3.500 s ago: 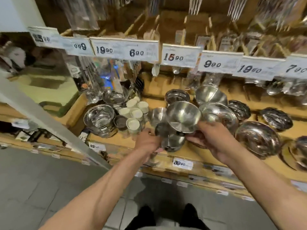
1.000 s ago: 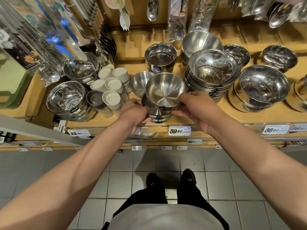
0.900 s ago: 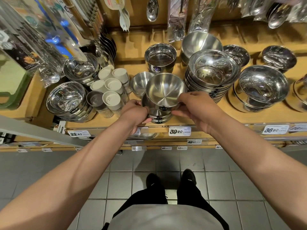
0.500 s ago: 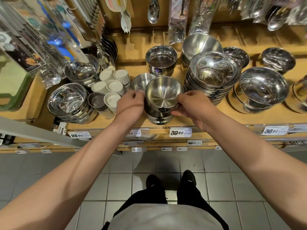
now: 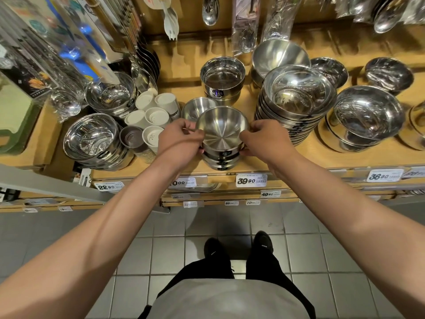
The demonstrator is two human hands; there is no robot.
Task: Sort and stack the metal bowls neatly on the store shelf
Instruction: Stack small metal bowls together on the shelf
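Bowls of brushed steel were the matter in hand; the top bowl (image 5: 222, 128) sat on a short stack (image 5: 220, 157) near the front edge of the wooden shelf (image 5: 308, 155), about the middle of the scene.

Far left: a stack of shiny bowls (image 5: 92, 139), nested, with a second stack (image 5: 111, 95) behind it. Grouping looked to be by size and finish, probably so each pile nests flush.

Just right of those: white shakers (image 5: 156, 117) clustered together, between the shiny stacks and the work area, close to the left hand.

Left hand (image 5: 179, 139): fingers curled, pinching the left rim of the top bowl. Right hand (image 5: 264, 139): likewise curled on the right rim and side. Both grasping, neither released. Grip from opposite sides, likely to keep the bowl level and centre it on the ones beneath; it appeared seated or very nearly so, though contact underneath was hidden.

Behind the left hand: a single matte bowl (image 5: 197, 107), just beside the stack, same finish, plausibly the next candidate. Farther back, a straight-sided bowl (image 5: 222, 77) of a different shape, kept apart.

Right: a tall stack of shallow dishes (image 5: 296, 97), then wide bowls (image 5: 368, 113), well apart from the work.

Price tags (image 5: 249, 180) lined the near edge below.
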